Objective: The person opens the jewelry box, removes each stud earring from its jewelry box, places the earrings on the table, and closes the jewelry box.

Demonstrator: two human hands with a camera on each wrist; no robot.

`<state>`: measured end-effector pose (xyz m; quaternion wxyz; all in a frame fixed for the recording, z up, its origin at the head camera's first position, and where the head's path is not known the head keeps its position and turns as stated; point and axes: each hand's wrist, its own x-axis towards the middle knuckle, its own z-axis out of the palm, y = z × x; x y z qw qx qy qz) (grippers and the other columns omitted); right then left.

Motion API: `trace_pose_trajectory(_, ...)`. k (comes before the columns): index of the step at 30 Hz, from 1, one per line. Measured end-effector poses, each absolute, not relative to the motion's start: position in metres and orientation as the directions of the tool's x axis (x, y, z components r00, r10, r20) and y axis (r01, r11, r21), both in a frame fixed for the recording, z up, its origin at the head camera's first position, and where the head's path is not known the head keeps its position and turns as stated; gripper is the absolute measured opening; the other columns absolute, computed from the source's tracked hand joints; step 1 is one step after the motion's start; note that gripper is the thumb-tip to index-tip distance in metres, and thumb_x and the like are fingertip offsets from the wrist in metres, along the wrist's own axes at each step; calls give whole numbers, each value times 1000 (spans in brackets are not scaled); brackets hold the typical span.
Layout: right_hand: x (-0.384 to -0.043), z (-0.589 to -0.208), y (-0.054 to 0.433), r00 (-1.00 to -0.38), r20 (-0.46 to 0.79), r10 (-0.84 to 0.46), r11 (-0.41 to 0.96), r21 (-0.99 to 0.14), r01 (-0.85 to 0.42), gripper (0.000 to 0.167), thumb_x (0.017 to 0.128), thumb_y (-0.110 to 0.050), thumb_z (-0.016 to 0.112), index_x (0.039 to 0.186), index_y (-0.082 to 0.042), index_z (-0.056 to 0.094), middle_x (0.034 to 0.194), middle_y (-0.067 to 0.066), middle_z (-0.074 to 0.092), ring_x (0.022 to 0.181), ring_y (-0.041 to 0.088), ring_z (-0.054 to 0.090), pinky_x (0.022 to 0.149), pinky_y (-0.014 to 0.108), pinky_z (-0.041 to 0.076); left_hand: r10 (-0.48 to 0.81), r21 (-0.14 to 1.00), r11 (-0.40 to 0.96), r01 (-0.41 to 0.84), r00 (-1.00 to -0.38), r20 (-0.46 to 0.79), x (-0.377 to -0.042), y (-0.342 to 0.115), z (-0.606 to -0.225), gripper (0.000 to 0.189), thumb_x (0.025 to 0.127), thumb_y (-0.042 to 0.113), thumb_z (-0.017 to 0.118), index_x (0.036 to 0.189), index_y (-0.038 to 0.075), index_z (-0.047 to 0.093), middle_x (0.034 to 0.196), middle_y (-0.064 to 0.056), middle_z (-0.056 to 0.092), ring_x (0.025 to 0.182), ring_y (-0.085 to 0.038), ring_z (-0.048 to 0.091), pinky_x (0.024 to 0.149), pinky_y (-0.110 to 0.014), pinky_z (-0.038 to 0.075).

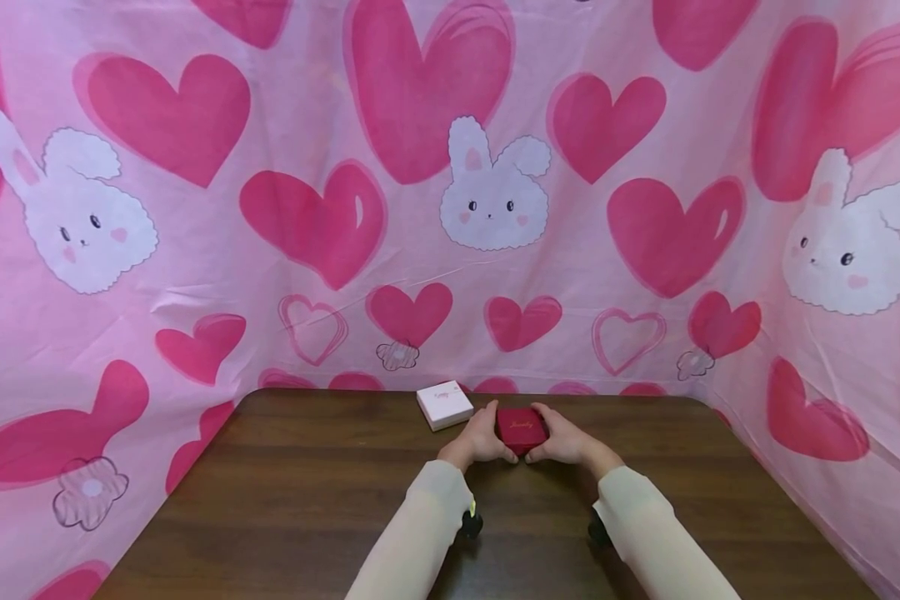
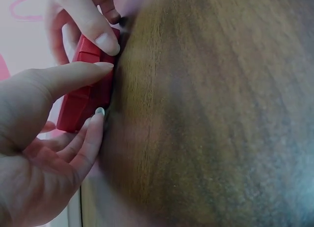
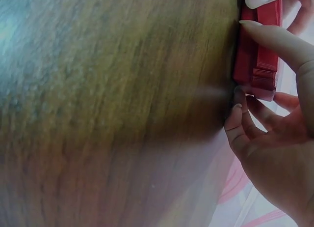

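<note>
A red jewelry box (image 1: 521, 427) with gold lettering on its lid sits on the brown wooden table (image 1: 307, 500), toward the far edge. My left hand (image 1: 482, 435) grips its left side, the thumb along the front face and the fingers curled at the side. From the right, my right hand (image 1: 562, 437) holds it the same way, its thumb near the left thumb at the front. Both wrist views show the red box (image 2: 78, 101) low against the tabletop, with fingertips by its bottom edge. The box's back is hidden in these views.
Just left of the hands lies a white square box (image 1: 445, 405) with pink lettering on top. A pink cloth (image 1: 315, 125) printed with hearts and rabbits hangs behind the table and along both sides.
</note>
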<state>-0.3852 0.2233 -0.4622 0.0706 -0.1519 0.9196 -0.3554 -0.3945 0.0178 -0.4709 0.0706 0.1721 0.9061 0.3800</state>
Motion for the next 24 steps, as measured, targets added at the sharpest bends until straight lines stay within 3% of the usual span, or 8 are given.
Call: trace_pose_trajectory(24, -375, -453, 229, -924, 22, -382, 668, -685, -292, 99, 73, -13, 90, 151, 10, 32, 142, 30, 49, 128, 42, 52, 108, 59, 39, 416, 674, 652, 348, -907, 66, -388, 15, -464, 93, 71, 17, 94, 146, -1, 43, 125, -15, 58, 115, -28, 57, 103, -44, 47)
